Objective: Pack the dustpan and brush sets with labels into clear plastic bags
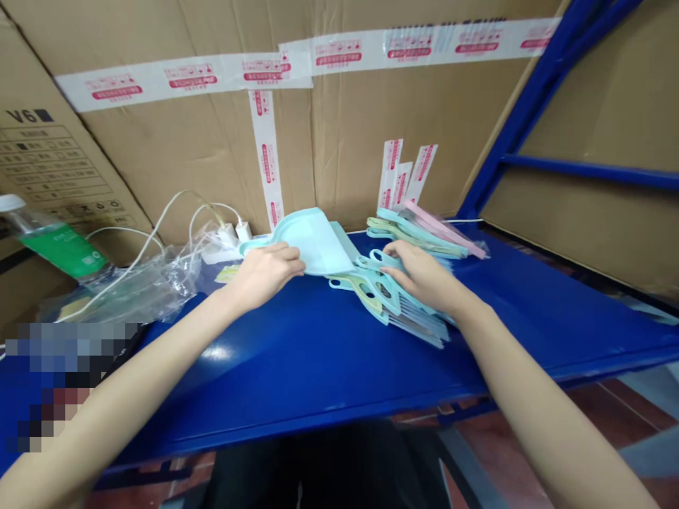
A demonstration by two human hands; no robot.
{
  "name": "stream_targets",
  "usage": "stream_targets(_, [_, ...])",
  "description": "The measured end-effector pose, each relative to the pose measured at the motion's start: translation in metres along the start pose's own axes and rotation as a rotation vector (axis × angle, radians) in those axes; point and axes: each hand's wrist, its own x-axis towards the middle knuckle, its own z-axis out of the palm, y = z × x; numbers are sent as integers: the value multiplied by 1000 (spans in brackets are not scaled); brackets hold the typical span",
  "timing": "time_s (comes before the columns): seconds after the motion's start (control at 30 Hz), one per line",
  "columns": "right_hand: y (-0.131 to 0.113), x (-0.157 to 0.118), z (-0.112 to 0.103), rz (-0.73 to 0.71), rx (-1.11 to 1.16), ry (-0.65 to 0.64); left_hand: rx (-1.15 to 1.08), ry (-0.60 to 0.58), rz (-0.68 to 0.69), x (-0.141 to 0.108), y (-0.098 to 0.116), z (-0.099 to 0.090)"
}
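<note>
My left hand (271,272) is closed on the edge of a light blue dustpan (321,244), near where its handle joins the pan. The handle sticks out to the left behind my fingers. My right hand (416,272) pinches the holed handle end of a light blue hand brush (378,257). Beneath it lies a pile of hand brushes (390,300) in blue and yellow-green, their pale bristles (424,329) spread toward the lower right. Part of the pile is hidden by my right hand and the dustpan.
Behind my right hand are more blue, green and pink handled pieces (424,230), partly in clear plastic. On the left stand a green-labelled bottle (64,247), crumpled clear bags (164,283) and white plugs (233,232) with cables. Cardboard (339,141) backs the blue table (297,367); a blue frame (509,127) rises at right.
</note>
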Motion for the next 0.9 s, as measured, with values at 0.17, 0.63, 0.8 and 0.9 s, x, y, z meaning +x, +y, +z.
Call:
stream_targets(0.17, [-8, 1, 3, -14, -8, 32, -61, 96, 104, -61, 18, -8])
stream_targets(0.63, [-115, 43, 35, -266, 74, -167, -436, 106, 178, -111, 43, -4])
stream_targets(0.8, [-151, 59, 61, -277, 147, -358, -488, 319, -25, -119, 30, -7])
stream_targets(0.9, [-161, 60, 75, -230, 195, -395, -370, 241, -365, -123, 18, -10])
